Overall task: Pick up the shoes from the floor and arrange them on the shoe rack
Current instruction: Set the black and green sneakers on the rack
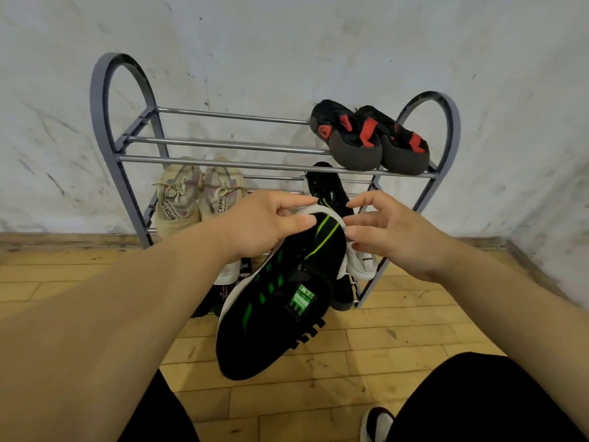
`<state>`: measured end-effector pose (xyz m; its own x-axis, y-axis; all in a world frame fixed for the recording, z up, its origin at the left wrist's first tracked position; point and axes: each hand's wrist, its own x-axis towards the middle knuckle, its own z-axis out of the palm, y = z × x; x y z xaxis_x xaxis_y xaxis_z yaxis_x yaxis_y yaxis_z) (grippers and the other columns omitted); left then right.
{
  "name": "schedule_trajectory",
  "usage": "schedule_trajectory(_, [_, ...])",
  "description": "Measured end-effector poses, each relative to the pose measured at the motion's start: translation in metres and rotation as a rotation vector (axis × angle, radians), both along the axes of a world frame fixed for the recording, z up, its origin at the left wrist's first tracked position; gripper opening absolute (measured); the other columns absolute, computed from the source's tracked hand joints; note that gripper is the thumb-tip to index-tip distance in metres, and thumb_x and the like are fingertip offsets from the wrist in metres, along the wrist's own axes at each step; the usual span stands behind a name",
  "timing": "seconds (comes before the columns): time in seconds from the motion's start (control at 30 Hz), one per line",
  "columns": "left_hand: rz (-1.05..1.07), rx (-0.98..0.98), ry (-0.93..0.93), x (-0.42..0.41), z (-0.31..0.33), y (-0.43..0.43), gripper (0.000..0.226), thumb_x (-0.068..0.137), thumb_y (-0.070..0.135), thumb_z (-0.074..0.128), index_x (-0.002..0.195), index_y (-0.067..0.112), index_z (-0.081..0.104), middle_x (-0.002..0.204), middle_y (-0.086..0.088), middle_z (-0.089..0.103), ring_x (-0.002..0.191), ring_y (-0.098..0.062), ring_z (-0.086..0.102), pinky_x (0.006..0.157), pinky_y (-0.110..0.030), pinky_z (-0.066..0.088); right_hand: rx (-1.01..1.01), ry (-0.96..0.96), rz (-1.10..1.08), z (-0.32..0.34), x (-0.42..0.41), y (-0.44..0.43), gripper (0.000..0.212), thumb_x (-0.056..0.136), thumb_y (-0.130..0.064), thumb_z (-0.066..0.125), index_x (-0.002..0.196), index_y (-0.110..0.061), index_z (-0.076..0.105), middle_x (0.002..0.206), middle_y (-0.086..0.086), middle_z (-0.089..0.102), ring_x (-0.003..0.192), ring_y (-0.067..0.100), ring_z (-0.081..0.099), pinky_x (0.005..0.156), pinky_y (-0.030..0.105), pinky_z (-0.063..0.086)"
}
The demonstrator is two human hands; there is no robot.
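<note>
Racked: black-and-red pair point(369, 137), top tier of the grey metal rack point(223, 161); beige knit pair point(197, 196) and one black sneaker point(328, 186), middle tier. We hold its black-and-green mate point(277, 301) before the rack, left hand point(264, 224) clamped on its toe, right hand point(392, 234) touching loosely. Placement remains.

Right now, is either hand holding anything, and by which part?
The left hand grips the black-and-green sneaker at its white-edged front end. The right hand touches that same end with its fingertips; whether it grips cannot be told.
</note>
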<state>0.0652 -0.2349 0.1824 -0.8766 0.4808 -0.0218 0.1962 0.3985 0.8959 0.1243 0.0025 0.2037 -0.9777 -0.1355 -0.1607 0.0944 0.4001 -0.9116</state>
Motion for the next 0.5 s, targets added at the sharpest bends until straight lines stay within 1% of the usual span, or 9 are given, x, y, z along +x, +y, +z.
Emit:
schedule_trajectory(0.07, [0.001, -0.006, 0.05, 0.007, 0.001, 0.009, 0.045, 0.091, 0.039, 0.073, 0.136, 0.041, 0.063, 0.084, 0.011, 0.066, 0.071, 0.005, 0.063, 0.077, -0.02, 0.047, -0.049, -0.027, -0.002, 0.002, 0.008, 0.003, 0.035, 0.099, -0.011, 0.065, 0.13, -0.02, 0.05, 0.109, -0.002, 0.079, 0.106, 0.023, 0.073, 0.095, 0.035, 0.059])
schedule_trajectory(0.13, [0.019, 0.032, 0.055, 0.013, 0.001, 0.016, 0.048, 0.09, 0.038, 0.075, 0.136, 0.037, 0.063, 0.081, 0.005, 0.064, 0.071, -0.003, 0.062, 0.078, -0.027, 0.05, -0.076, -0.013, -0.001, 0.007, 0.015, 0.007, 0.034, 0.099, -0.009, 0.064, 0.129, -0.019, 0.051, 0.108, 0.001, 0.079, 0.103, 0.028, 0.074, 0.091, 0.04, 0.061])
schedule_trajectory(0.2, [0.036, 0.118, 0.002, 0.02, 0.002, 0.022, 0.054, 0.088, 0.037, 0.077, 0.139, 0.032, 0.06, 0.083, 0.0, 0.066, 0.072, -0.007, 0.064, 0.077, -0.033, 0.052, -0.056, 0.021, -0.021, 0.014, 0.021, 0.01, 0.032, 0.1, -0.008, 0.064, 0.128, -0.018, 0.053, 0.106, 0.005, 0.079, 0.099, 0.028, 0.075, 0.087, 0.042, 0.063])
schedule_trajectory(0.23, [0.04, 0.144, -0.016, 0.023, 0.003, 0.024, 0.06, 0.087, 0.04, 0.078, 0.142, 0.033, 0.057, 0.087, 0.002, 0.069, 0.075, -0.007, 0.066, 0.079, -0.034, 0.054, -0.03, 0.042, -0.051, 0.016, 0.023, 0.012, 0.03, 0.1, -0.007, 0.063, 0.126, -0.018, 0.054, 0.103, 0.006, 0.079, 0.096, 0.029, 0.076, 0.085, 0.043, 0.063])
schedule_trajectory(0.27, [0.041, 0.127, -0.002, 0.027, 0.004, 0.024, 0.068, 0.084, 0.046, 0.079, 0.145, 0.036, 0.052, 0.098, 0.005, 0.071, 0.085, -0.007, 0.069, 0.084, -0.033, 0.054, 0.0, 0.062, -0.095, 0.016, 0.025, 0.014, 0.028, 0.1, -0.006, 0.063, 0.124, -0.018, 0.056, 0.097, 0.008, 0.079, 0.091, 0.03, 0.076, 0.084, 0.045, 0.063])
schedule_trajectory(0.3, [0.032, 0.063, 0.035, 0.032, 0.005, 0.024, 0.076, 0.081, 0.052, 0.079, 0.148, 0.042, 0.045, 0.113, 0.007, 0.069, 0.099, -0.008, 0.067, 0.089, -0.031, 0.052, 0.02, 0.075, -0.153, 0.014, 0.026, 0.018, 0.026, 0.1, -0.005, 0.062, 0.122, -0.019, 0.057, 0.091, 0.011, 0.078, 0.083, 0.032, 0.075, 0.083, 0.049, 0.063])
schedule_trajectory(0.37, [-0.027, -0.099, 0.107, 0.044, 0.004, 0.023, 0.091, 0.077, 0.057, 0.08, 0.153, 0.051, 0.031, 0.142, 0.008, 0.053, 0.123, -0.009, 0.056, 0.095, -0.026, 0.046, -0.005, 0.064, -0.304, 0.01, 0.029, 0.028, 0.028, 0.099, -0.002, 0.062, 0.12, -0.02, 0.059, 0.082, 0.02, 0.074, 0.074, 0.035, 0.073, 0.082, 0.055, 0.062])
schedule_trajectory(0.43, [-0.115, -0.249, 0.156, 0.055, 0.0, 0.023, 0.106, 0.073, 0.059, 0.082, 0.156, 0.053, 0.017, 0.158, 0.007, 0.034, 0.139, -0.012, 0.041, 0.109, -0.031, 0.039, -0.067, 0.013, -0.436, 0.006, 0.033, 0.037, 0.033, 0.098, 0.0, 0.061, 0.123, -0.021, 0.058, 0.091, 0.03, 0.073, 0.077, 0.039, 0.075, 0.078, 0.051, 0.064])
schedule_trajectory(0.5, [-0.154, -0.363, 0.2, 0.06, -0.007, 0.025, 0.116, 0.07, 0.062, 0.083, 0.158, 0.052, 0.007, 0.162, 0.004, 0.024, 0.145, -0.017, 0.033, 0.114, -0.033, 0.034, -0.109, -0.024, -0.505, 0.004, 0.038, 0.043, 0.035, 0.098, 0.0, 0.061, 0.125, -0.023, 0.058, 0.102, 0.029, 0.072, 0.082, 0.035, 0.077, 0.068, 0.04, 0.064])
